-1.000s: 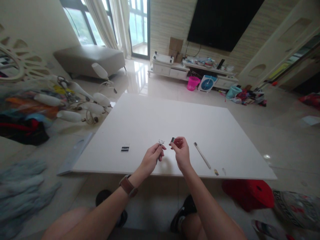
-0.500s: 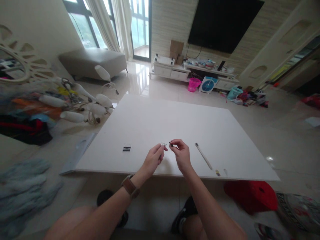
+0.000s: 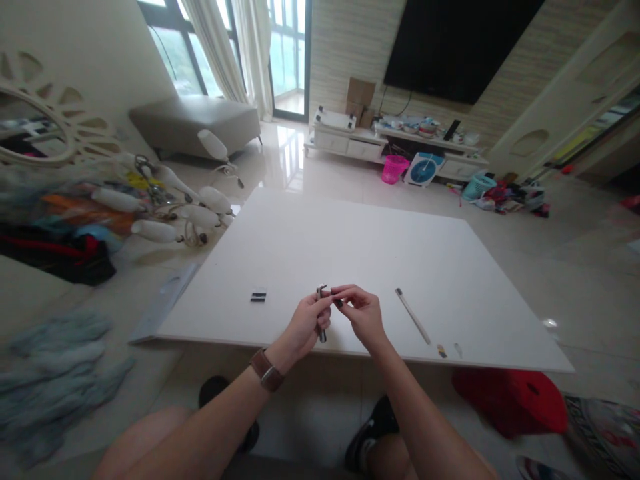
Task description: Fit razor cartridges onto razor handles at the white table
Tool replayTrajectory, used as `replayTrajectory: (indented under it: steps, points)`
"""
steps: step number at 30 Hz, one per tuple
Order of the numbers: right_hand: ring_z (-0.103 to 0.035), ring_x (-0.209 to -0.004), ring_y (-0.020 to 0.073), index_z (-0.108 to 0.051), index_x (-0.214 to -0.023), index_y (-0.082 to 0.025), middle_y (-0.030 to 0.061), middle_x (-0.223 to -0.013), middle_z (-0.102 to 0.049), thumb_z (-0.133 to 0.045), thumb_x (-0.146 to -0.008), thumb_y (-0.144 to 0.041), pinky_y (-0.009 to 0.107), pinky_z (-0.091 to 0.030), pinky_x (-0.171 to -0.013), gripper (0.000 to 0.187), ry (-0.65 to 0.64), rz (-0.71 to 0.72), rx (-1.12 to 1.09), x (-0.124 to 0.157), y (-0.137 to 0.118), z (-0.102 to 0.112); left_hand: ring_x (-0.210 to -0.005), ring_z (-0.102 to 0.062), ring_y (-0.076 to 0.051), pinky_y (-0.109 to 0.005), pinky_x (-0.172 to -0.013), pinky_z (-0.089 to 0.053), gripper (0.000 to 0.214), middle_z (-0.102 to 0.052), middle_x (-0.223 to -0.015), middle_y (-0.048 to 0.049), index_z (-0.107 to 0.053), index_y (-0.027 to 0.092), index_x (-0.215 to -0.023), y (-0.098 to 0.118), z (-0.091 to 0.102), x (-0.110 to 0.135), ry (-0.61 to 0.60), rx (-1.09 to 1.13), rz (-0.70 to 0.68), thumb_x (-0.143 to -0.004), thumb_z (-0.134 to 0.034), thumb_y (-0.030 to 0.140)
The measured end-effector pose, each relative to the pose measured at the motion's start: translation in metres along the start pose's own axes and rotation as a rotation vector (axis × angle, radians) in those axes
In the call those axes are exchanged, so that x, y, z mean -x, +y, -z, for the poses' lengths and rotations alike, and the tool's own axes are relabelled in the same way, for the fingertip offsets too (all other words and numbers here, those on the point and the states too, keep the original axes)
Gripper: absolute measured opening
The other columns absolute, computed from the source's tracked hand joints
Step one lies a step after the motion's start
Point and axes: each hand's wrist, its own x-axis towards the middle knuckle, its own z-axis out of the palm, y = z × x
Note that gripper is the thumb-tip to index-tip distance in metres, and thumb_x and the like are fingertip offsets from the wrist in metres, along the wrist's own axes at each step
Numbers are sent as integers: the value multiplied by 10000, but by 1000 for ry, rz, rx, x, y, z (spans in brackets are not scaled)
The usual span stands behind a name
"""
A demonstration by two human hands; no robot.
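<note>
Both my hands meet over the near edge of a white board [image 3: 380, 253] lying on the floor. My left hand [image 3: 306, 324], with a brown watch strap at the wrist, is closed round a small metal tool [image 3: 321, 313] held upright, its shiny head just above my fingers. My right hand [image 3: 361, 313] pinches a tiny dark piece [image 3: 339, 303] between thumb and forefinger, right beside the tool's head. The two hands touch at the fingertips.
On the board lie a small black and white packet [image 3: 258, 295] to the left, a long thin stick [image 3: 413, 315] to the right and two tiny bits [image 3: 448, 349] near the edge. A red stool [image 3: 510, 400] stands at lower right. Lamp parts [image 3: 170, 210] and clutter lie left.
My hands have come together until the fingertips touch. The dark piece has moved left to the tool's head. The view has shifted slightly.
</note>
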Motion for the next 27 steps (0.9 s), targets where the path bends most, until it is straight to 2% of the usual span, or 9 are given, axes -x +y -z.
replayTrajectory:
  steps: [3,5,8,10,16,20,23,27]
  points:
    - [-654,-964,210,-756,-940,-259,39,-1025,-727,-716,-774,-151,291,-478,-722,202,60,-59,-67,1,-2,-2,-446,-273,-28,-164,-426,-210,410,-376,-565,99,-529,152,-875,0,0,-2,29,33,-34,-652,-837,305]
    - [-652,-887,195,-749,-954,-254,29,-964,-725,-728,-764,-170,282,-484,-701,208,78,-104,-110,2,-3,-4,-437,-271,-30,-170,-423,-207,395,-383,-555,99,-531,156,-861,1,1,-4,44,3,-74,-656,-826,320]
    - [-635,-779,177,-753,-923,-232,30,-869,-721,-725,-809,-254,283,-488,-673,119,48,-143,-116,4,-3,-6,-425,-267,-36,-184,-416,-193,370,-377,-532,98,-559,147,-848,2,2,-5,83,-135,-137,-679,-798,373]
    - [-635,-767,176,-758,-929,-227,32,-853,-723,-737,-826,-299,292,-493,-687,127,16,-160,-99,5,-3,-6,-421,-275,-43,-195,-412,-181,375,-377,-522,94,-589,134,-855,3,3,-5,133,-255,-174,-689,-781,410]
    - [-631,-766,180,-774,-900,-223,31,-826,-722,-807,-775,-325,311,-493,-725,165,35,-204,-76,3,1,-6,-429,-306,-68,-215,-421,-195,384,-387,-507,84,-658,133,-895,6,10,-4,195,-475,-210,-725,-738,468]
    - [-601,-725,164,-775,-940,-223,13,-784,-692,-808,-750,-296,300,-477,-696,206,40,-245,-112,0,6,-4,-444,-311,-71,-217,-426,-205,361,-396,-513,75,-682,132,-901,8,12,-6,179,-551,-238,-742,-720,454]
    - [-593,-707,149,-763,-968,-219,-1,-774,-667,-792,-739,-264,288,-471,-688,236,123,-251,-147,-2,9,-2,-438,-290,-66,-208,-415,-198,348,-378,-531,75,-660,132,-881,10,10,-6,136,-476,-224,-781,-670,465]
    - [-642,-770,165,-697,-855,-210,-6,-827,-668,-794,-716,-264,279,-488,-691,178,240,-278,-264,-3,10,-2,-408,-281,-69,-201,-390,-191,398,-393,-532,68,-606,153,-868,5,6,-3,9,-352,-183,-863,-549,547]
